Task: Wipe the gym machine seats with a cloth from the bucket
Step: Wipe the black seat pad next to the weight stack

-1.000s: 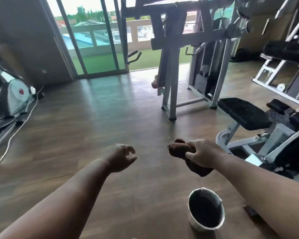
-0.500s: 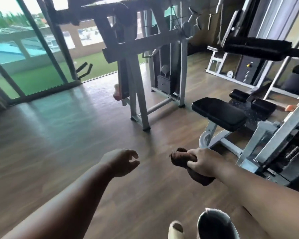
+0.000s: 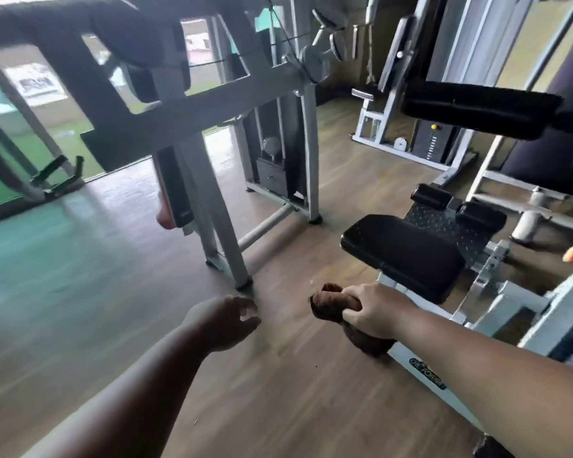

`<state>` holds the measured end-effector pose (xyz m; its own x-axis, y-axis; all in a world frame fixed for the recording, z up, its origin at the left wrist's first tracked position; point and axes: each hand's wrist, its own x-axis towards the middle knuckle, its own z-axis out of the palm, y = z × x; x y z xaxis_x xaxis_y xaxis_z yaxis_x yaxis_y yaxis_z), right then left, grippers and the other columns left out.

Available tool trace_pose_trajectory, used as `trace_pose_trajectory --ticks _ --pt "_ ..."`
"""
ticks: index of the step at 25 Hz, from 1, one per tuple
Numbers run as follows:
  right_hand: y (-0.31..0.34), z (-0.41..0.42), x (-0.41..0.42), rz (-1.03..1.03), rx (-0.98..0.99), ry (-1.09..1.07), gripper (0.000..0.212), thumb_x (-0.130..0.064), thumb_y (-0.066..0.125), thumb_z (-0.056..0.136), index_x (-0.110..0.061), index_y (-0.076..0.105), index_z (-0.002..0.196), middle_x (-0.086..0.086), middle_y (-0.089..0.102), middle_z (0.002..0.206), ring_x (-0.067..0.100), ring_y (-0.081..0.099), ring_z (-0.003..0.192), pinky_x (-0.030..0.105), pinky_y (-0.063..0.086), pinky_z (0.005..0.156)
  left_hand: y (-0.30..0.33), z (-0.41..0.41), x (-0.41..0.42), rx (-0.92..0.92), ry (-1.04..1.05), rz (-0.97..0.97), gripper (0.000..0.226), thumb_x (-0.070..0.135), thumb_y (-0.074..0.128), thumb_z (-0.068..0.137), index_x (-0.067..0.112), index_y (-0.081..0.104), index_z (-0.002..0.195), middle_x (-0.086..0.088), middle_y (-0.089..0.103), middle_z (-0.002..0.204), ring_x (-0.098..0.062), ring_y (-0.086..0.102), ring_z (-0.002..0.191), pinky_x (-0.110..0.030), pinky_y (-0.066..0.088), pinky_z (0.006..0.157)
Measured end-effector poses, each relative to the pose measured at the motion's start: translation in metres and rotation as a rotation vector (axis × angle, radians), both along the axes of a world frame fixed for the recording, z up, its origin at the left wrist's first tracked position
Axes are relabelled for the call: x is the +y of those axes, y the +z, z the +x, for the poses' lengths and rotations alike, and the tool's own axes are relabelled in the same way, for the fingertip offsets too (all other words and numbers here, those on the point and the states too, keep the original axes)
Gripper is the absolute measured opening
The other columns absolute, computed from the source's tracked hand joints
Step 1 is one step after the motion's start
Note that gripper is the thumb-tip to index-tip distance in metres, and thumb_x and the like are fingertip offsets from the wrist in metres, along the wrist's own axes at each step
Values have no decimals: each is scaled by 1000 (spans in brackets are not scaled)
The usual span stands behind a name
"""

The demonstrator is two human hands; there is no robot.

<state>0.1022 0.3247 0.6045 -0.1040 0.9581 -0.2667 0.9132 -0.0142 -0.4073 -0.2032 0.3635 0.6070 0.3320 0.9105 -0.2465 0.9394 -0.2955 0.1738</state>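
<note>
Carrying a brown cloth [image 3: 331, 304] toward the black seat [image 3: 402, 254], bunched and rolled in the right hand [image 3: 372, 310]. Right fingers [image 3: 353, 315] curled tight round the roll, one end poking out past the knuckles, the other hanging below the palm. Left hand [image 3: 220, 320] holding nothing, fingers loosely curled with a narrow gap to the thumb, well apart from the cloth. Seat lying just beyond and to the right of the right fingers, not yet touched; a padded bar [image 3: 477, 109] higher up and farther off.

To do the next step well, probably: shake the roll out or refold it into a flat pad, possibly with help from the free left hand, since a tight sausage of cloth meets the vinyl along a thin line only. Then press flat fingers on the pad and sweep in overlapping passes from far edge to near edge, wrapping over the rounded front lip. Wringing first seems wise if the cloth is dripping, though wetness cannot be judged here; view rather blurred.

No bucket visible in this view, so contents cannot be told. No other container close to either hand; a pale cylinder [image 3: 528, 223] far right of the fingers, too unclear to name.
</note>
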Motion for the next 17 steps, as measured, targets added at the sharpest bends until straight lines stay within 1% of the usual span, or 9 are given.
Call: trace_pose_trajectory --ticks 2,4,6,8,10,14,15,17 --pt "-4 16 22 3 -5 -51 26 -45 54 80 -33 64 101 -7 68 98 20 63 92 37 53 82 -4 23 49 -16 -75 -17 34 63 51 87 45 63 113 20 67 109 -6 63 97 -29 53 84" --pt "-11 35 40 -1 -30 -120 32 -46 53 78 -34 64 105 -7 69 99 19 64 93 37 53 81 -6 51 96 -14 -174 -23 32 60 52 90 43 63 115 17 68 110 -7 63 97 -30 54 86" --pt "-18 56 59 -5 -25 -240 35 -48 51 77 -37 63 108 -8 68 100 18 64 95 36 52 82 -9 83 146 9 -281 -19 31 57 53 92 42 63 118 17 66 111 -6 62 100 -30 53 87" --pt "-22 70 72 -20 -27 -351 33 -47 52 78 -38 63 108 -10 67 102 17 62 96 34 50 80 -12 113 191 9 -394 -23 31 56 53 93 42 62 120 17 65 114 -6 61 101 -31 52 88" --pt "-28 79 82 -15 -41 -475 30 -46 52 78 -35 63 104 -10 67 100 18 62 95 34 50 79 -14 143 231 22 -514 -34 32 56 51 94 42 60 121 17 65 116 -6 60 101 -31 52 89" --pt "-44 87 91 -21 -38 -671 29 -49 48 73 -29 58 91 -8 67 94 20 62 90 36 50 77 -25 192 280 58 -721 -45 34 55 51 95 41 61 123 16 65 120 -8 62 106 -33 52 91" --pt "-48 88 91 -26 -24 -713 32 -51 47 72 -30 58 92 -8 67 96 19 62 91 36 51 77 -29 204 289 65 -768 -48 34 55 51 94 41 62 123 16 65 120 -9 62 106 -33 52 91" --pt "-56 93 87 -39 -1 -772 40 -54 46 73 -30 61 102 -10 68 104 19 62 94 36 52 80 -38 230 300 68 -829 -69 34 55 50 94 41 62 122 16 64 121 -9 61 106 -31 51 88"
